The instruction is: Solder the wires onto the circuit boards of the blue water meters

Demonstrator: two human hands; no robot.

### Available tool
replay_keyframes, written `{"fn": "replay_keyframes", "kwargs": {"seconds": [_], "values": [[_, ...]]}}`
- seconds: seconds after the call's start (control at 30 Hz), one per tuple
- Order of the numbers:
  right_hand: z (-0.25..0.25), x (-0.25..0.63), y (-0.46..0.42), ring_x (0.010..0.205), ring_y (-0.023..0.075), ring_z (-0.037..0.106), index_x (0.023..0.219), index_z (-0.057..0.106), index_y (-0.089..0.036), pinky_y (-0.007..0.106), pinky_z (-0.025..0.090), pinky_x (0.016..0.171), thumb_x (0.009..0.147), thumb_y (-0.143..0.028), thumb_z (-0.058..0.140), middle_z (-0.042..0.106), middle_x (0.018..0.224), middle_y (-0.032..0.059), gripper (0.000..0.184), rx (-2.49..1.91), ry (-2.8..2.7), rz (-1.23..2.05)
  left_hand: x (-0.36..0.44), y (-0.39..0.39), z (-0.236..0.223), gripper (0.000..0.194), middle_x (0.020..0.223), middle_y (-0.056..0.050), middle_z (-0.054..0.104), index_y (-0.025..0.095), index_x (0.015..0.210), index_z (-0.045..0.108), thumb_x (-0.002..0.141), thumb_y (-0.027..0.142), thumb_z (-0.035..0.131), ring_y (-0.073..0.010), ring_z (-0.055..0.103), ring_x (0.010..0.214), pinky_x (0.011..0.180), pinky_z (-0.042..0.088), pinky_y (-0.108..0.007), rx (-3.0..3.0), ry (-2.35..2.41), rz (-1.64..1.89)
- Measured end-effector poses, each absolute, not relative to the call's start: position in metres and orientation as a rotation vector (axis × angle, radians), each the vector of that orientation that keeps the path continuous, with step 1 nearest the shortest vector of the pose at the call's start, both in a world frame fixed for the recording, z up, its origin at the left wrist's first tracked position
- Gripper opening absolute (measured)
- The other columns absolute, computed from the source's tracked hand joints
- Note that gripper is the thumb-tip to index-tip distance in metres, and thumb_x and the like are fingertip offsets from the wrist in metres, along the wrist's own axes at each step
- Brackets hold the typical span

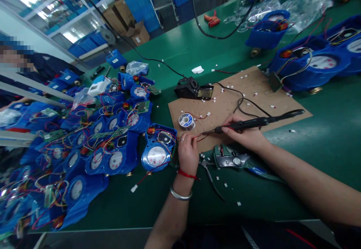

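My right hand is closed around a black soldering iron, its tip pointing left toward my other hand. Between the fingertips of my left hand a thin red wire is pinched, close to the iron's tip. Just left of that hand sits a blue water meter with a round white dial, its cover off and wires showing. A solder spool stands on the brown cardboard behind my left hand. Below my right hand lie a green wire stripper and side cutters.
Many blue meters with loose wires crowd the left side. More meters stand at the right. A black soldering stand is behind the spool. White connector bits are scattered about. A co-worker's dark sleeve shows at far left.
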State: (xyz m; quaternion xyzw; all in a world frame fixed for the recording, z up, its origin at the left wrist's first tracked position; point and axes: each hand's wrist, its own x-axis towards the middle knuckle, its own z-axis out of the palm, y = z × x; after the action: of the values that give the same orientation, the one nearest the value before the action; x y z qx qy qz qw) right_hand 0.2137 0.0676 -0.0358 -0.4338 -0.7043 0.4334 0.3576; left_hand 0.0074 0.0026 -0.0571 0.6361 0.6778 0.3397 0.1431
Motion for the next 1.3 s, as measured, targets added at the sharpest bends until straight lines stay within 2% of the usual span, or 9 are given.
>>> {"fn": "replay_keyframes", "kwargs": {"seconds": [0.33, 0.6, 0.83, 1.07, 1.3], "values": [[-0.0361, 0.2142, 0.0681, 0.074, 0.0196, 0.057, 0.081, 0.057, -0.023, 0.032, 0.044, 0.067, 0.083, -0.03, 0.06, 0.06, 0.077, 0.0016, 0.008, -1.119, -1.841, 1.084, 0.0084, 0.0024, -0.0561, 0.01, 0.088, -0.006, 0.058, 0.018, 0.079, 0.053, 0.087, 0.012, 0.049, -0.0195, 0.056, 0.089, 0.08, 0.047, -0.033, 1.837, 1.962, 0.979], [-0.0341, 0.2139, 0.0669, 0.07, 0.0187, 0.055, 0.08, 0.056, -0.023, 0.031, 0.043, 0.063, 0.082, -0.029, 0.06, 0.058, 0.074, 0.0012, 0.008, -1.122, -1.805, 1.083, 0.0077, 0.0027, -0.0579, 0.008, 0.09, -0.006, 0.059, 0.018, 0.081, 0.055, 0.085, 0.012, 0.051, -0.0206, 0.057, 0.09, 0.081, 0.047, -0.035, 1.85, 1.979, 0.971], [-0.0312, 0.2162, 0.0671, 0.061, 0.0174, 0.052, 0.081, 0.056, -0.024, 0.03, 0.039, 0.056, 0.082, -0.032, 0.06, 0.056, 0.069, 0.0002, 0.009, -1.185, -1.668, 1.07, 0.0063, 0.0016, -0.0593, 0.009, 0.089, -0.005, 0.06, 0.017, 0.081, 0.057, 0.087, 0.014, 0.05, -0.0183, 0.058, 0.087, 0.077, 0.049, -0.031, 1.829, 1.964, 1.005], [-0.0304, 0.2149, 0.0674, 0.059, 0.0177, 0.052, 0.083, 0.057, -0.024, 0.03, 0.039, 0.054, 0.082, -0.032, 0.06, 0.053, 0.062, -0.0006, 0.009, -1.196, -1.684, 1.056, 0.0067, 0.0019, -0.0588, 0.015, 0.089, -0.006, 0.063, 0.016, 0.084, 0.064, 0.089, 0.015, 0.05, -0.0181, 0.059, 0.088, 0.082, 0.048, -0.031, 1.849, 1.957, 1.04], [-0.0349, 0.215, 0.0678, 0.062, 0.017, 0.053, 0.084, 0.057, -0.023, 0.029, 0.039, 0.053, 0.082, -0.034, 0.061, 0.057, 0.07, 0.0005, 0.012, -1.184, -1.669, 1.063, 0.0082, 0.0029, -0.0601, 0.019, 0.093, -0.008, 0.064, 0.016, 0.099, 0.064, 0.089, 0.013, 0.048, -0.019, 0.06, 0.089, 0.081, 0.047, -0.032, 1.874, 1.947, 0.905]]}}
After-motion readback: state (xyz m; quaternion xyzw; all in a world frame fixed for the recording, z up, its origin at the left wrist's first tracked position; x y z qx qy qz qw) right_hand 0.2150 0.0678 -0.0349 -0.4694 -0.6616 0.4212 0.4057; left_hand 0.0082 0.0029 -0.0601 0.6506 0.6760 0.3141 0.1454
